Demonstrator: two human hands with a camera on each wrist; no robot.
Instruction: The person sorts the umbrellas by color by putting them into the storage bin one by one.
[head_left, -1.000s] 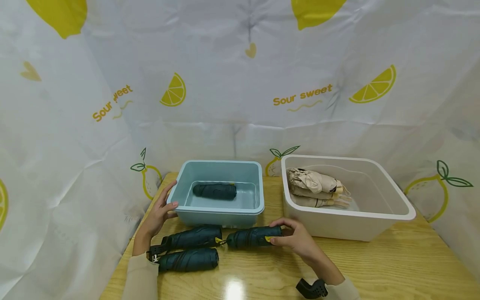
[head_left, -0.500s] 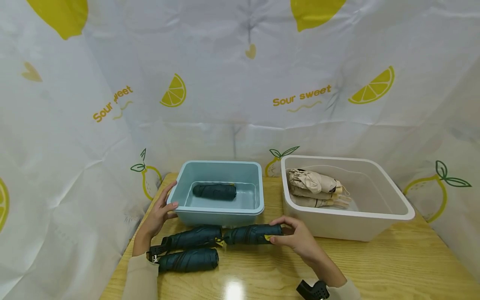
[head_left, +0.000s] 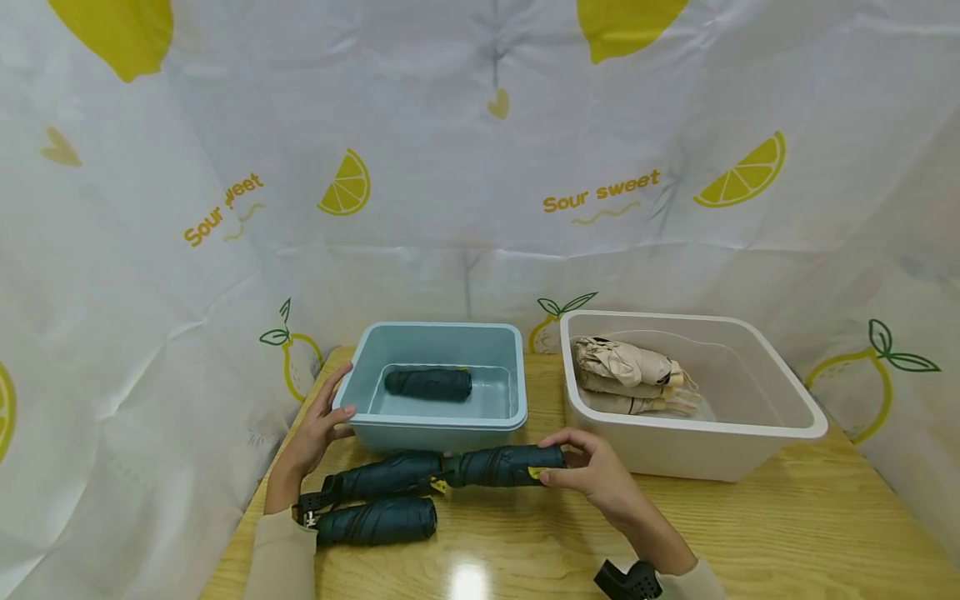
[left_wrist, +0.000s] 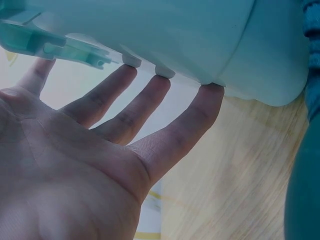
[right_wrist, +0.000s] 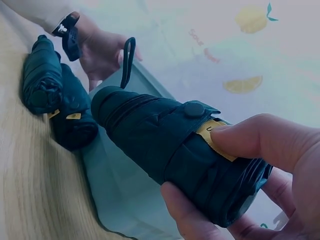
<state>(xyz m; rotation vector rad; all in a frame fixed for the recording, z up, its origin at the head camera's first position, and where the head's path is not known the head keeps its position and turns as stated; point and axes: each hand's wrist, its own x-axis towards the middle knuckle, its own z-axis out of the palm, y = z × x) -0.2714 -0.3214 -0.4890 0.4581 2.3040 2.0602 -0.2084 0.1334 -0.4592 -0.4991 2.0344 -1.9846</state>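
My right hand (head_left: 592, 471) grips one end of a dark green folded umbrella (head_left: 498, 467), thumb on its yellow tag in the right wrist view. The umbrella is tilted there, its wrist loop (right_wrist: 128, 62) sticking up. In the head view it overlaps the front foot of the light blue bin (head_left: 438, 422). My left hand (head_left: 317, 429) rests against the bin's left front corner; the left wrist view shows fairly straight, spread fingers (left_wrist: 177, 132) with tips on its wall. Inside the bin lies another dark green umbrella (head_left: 429, 384). Two more umbrellas, an upper one (head_left: 390, 475) and a lower one (head_left: 382, 522), lie near my left wrist.
A larger white bin (head_left: 693, 450) stands at the right, with several beige folded umbrellas (head_left: 626, 367) stacked at its left side. Both bins sit on a wooden table (head_left: 750, 533). Behind hangs a white curtain (head_left: 450, 167) printed with lemons.
My right hand has raised the umbrella slightly, and its far end has shifted a little left and up. The left hand has stayed on the blue bin.
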